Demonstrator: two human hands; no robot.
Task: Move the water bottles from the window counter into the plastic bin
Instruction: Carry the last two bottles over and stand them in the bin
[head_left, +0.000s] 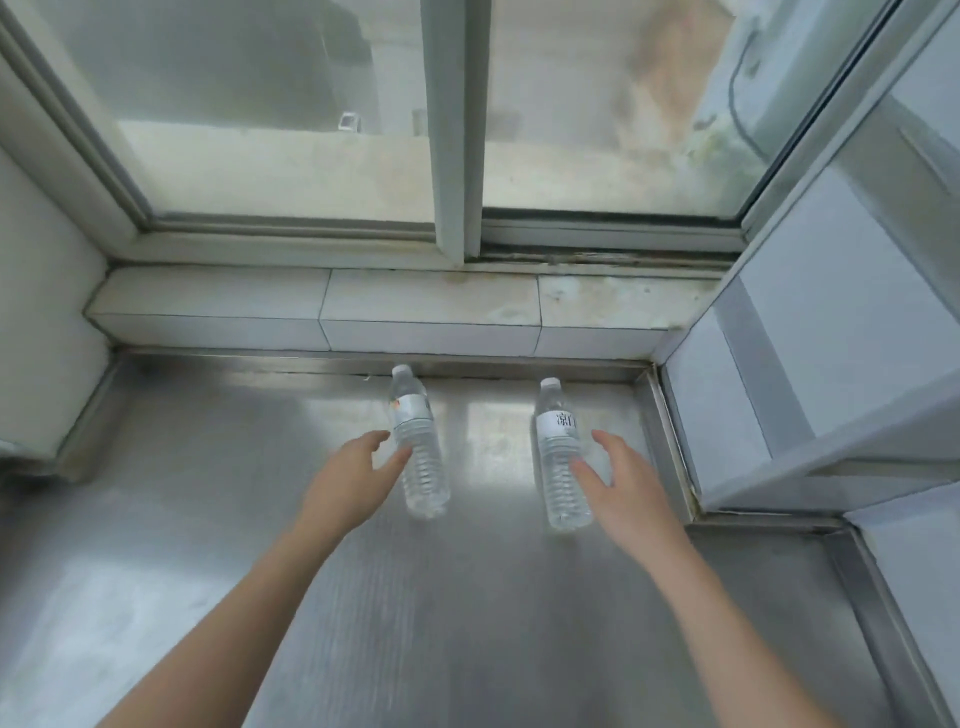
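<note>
Both forearms reach over the steel counter (208, 519); left hand (353, 480) and right hand (621, 491), fingers spread, flank two upright bottles (418, 441) (560, 457). A clumsy nudge could topple either.

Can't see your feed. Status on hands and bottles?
Left hand and right hand open, each reaching its bottle. Left bottle, right bottle upright on counter. Bin unseen.

two clear bottles (420, 447) (560, 457), upright, steel counter (260, 493)

Two bottles stand on the tabletop (208, 519): left bottle (418, 447) beside the left hand (353, 480), right bottle (561, 457) beside the right hand (621, 486).
</note>
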